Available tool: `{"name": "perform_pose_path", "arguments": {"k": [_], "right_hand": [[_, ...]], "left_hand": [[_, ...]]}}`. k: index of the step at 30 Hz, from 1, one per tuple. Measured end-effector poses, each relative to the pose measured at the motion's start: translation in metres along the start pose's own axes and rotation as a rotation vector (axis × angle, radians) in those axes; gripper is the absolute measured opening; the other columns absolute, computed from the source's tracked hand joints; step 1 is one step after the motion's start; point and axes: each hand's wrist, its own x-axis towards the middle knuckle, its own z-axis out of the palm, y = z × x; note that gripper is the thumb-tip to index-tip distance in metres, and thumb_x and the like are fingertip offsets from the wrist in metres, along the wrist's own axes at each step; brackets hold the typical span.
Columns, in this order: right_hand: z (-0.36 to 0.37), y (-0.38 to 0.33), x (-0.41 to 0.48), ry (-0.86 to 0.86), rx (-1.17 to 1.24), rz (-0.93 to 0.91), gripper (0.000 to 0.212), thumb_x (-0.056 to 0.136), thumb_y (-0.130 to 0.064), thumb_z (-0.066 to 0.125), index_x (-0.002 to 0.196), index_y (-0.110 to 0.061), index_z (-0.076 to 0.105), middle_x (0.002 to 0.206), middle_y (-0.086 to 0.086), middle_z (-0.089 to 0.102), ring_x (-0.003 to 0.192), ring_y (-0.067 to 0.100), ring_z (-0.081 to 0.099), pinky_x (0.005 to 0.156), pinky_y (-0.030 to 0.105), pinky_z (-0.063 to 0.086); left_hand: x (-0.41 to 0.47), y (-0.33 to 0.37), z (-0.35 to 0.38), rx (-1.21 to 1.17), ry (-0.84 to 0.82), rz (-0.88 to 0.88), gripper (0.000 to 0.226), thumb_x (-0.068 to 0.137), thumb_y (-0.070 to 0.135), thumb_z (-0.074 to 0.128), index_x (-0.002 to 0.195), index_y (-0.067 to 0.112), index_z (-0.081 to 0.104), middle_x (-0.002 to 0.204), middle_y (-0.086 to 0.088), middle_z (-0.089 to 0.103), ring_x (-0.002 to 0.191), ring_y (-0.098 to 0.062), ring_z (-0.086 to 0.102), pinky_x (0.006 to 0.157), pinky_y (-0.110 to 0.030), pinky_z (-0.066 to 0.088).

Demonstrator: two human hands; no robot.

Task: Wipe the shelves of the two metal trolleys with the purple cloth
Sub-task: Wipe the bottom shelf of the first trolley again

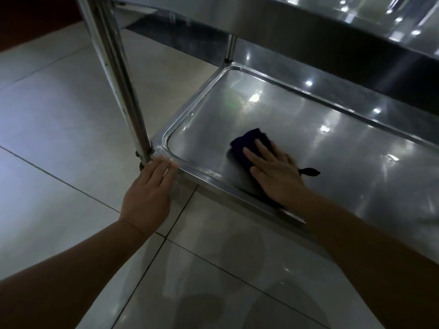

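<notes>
Right hand (275, 172) palm-down on purple cloth (249, 144), fingers straight and slightly spread, pressing it flat onto bottom shelf (344, 150) of metal trolley (285, 32). Cloth near-black in this light, bunched, sticking out past the fingertips toward the shelf's left end. Position: inside the raised rim, near the front edge, closer to the left end than to mid-shelf. Thin dark strip (310, 172) poking out on the far side of the hand near the wrist, lying on the shelf; can't tell whether part of the cloth. Left hand (152, 186) open as well, fingers straight and held together, resting on the front-left corner of the shelf rim, fingertips right at the base of the upright post (123, 91), holding nothing. Dark castor (141, 166) just visible under that corner, mostly hidden behind post and fingers. Second post (230, 47) at the back-left corner. Upper shelf (380, 17) overhead across the top right, shiny, with bright light spots reflected in both shelves. Pale tiled floor (59, 115) below and in front, dark grout lines. Both forearms bare, coming in from the bottom edge.
</notes>
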Motion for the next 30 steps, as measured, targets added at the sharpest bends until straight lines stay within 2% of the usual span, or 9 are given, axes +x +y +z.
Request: {"name": "perform_pose_path", "arguments": {"k": [6, 9, 12, 16, 20, 23, 25, 27, 30], "right_hand": [[0.004, -0.017, -0.041, -0.015, 0.076, -0.216, 0.071, 0.081, -0.057, -0.007, 0.148, -0.047, 0.016, 0.16, -0.014, -0.001, 0.147, 0.013, -0.009, 0.115, 0.035, 0.002], [-0.001, -0.001, -0.038, 0.018, 0.062, -0.212, 0.061, 0.09, -0.053, 0.004, 0.149, -0.043, 0.017, 0.16, -0.013, 0.003, 0.148, 0.014, -0.004, 0.115, 0.033, 0.005], [0.002, 0.045, -0.023, 0.053, -0.005, -0.078, 0.054, 0.096, -0.052, 0.01, 0.15, -0.042, 0.013, 0.16, -0.011, 0.002, 0.148, 0.016, -0.002, 0.116, 0.036, 0.009], [0.006, 0.124, -0.028, 0.105, 0.071, 0.148, 0.06, 0.093, -0.049, 0.019, 0.151, -0.032, 0.022, 0.16, -0.001, 0.016, 0.148, 0.022, 0.009, 0.12, 0.044, 0.011], [0.009, 0.17, -0.054, 0.109, 0.098, 0.392, 0.052, 0.101, -0.041, 0.029, 0.152, -0.03, 0.02, 0.161, 0.001, 0.01, 0.148, 0.025, 0.006, 0.119, 0.05, 0.01], [0.007, 0.15, -0.061, 0.105, 0.131, 0.478, 0.051, 0.102, -0.041, 0.028, 0.151, -0.036, 0.017, 0.162, 0.0, 0.005, 0.148, 0.026, 0.002, 0.117, 0.05, 0.008], [0.006, 0.121, -0.065, 0.088, 0.09, 0.428, 0.05, 0.102, -0.043, 0.024, 0.151, -0.041, 0.014, 0.162, -0.003, 0.001, 0.148, 0.023, -0.002, 0.116, 0.045, 0.01], [0.007, 0.087, -0.07, 0.069, 0.059, 0.298, 0.049, 0.102, -0.045, 0.02, 0.15, -0.045, 0.009, 0.161, -0.006, -0.003, 0.148, 0.021, -0.005, 0.115, 0.04, 0.01], [0.013, 0.042, -0.081, 0.016, 0.009, 0.104, 0.056, 0.093, -0.054, 0.001, 0.149, -0.047, 0.005, 0.161, -0.008, -0.007, 0.148, 0.021, -0.01, 0.115, 0.04, 0.007]], "left_hand": [[0.004, 0.029, -0.006, -0.031, -0.023, -0.019, 0.065, 0.063, -0.006, 0.075, 0.124, -0.01, 0.052, 0.126, -0.032, 0.053, 0.123, -0.043, 0.046, 0.105, -0.055, 0.032], [0.012, 0.066, 0.002, -0.074, -0.068, 0.22, 0.069, 0.07, 0.004, 0.061, 0.136, 0.0, 0.044, 0.139, -0.021, 0.047, 0.132, -0.033, 0.039, 0.117, -0.045, 0.018], [0.016, 0.082, 0.011, 0.001, -0.16, 0.423, 0.07, 0.074, 0.017, 0.049, 0.142, 0.004, 0.039, 0.144, -0.016, 0.043, 0.135, -0.028, 0.038, 0.117, -0.037, 0.006], [0.016, 0.077, 0.012, 0.009, -0.172, 0.452, 0.072, 0.073, 0.013, 0.033, 0.145, 0.006, 0.027, 0.148, -0.013, 0.038, 0.139, -0.023, 0.025, 0.115, -0.038, 0.01], [0.013, 0.08, 0.016, -0.002, -0.121, 0.441, 0.073, 0.076, 0.015, 0.032, 0.147, 0.006, 0.022, 0.152, -0.009, 0.028, 0.146, -0.017, 0.0, 0.117, -0.037, 0.007], [0.016, 0.083, 0.017, 0.028, -0.109, 0.454, 0.07, 0.075, 0.015, 0.034, 0.144, 0.003, 0.03, 0.148, -0.014, 0.037, 0.141, -0.021, 0.019, 0.118, -0.037, 0.005], [0.018, 0.084, 0.017, 0.03, -0.107, 0.454, 0.07, 0.074, 0.014, 0.034, 0.143, 0.002, 0.032, 0.147, -0.015, 0.039, 0.141, -0.02, 0.018, 0.119, -0.036, 0.002], [0.017, 0.084, 0.018, 0.033, -0.098, 0.445, 0.071, 0.075, 0.015, 0.034, 0.144, 0.002, 0.029, 0.149, -0.015, 0.035, 0.146, -0.019, 0.003, 0.119, -0.037, 0.002], [0.016, 0.09, 0.019, 0.056, -0.074, 0.459, 0.071, 0.077, 0.014, 0.036, 0.145, -0.001, 0.021, 0.152, -0.018, 0.025, 0.146, -0.021, -0.002, 0.119, -0.041, 0.005]]}}
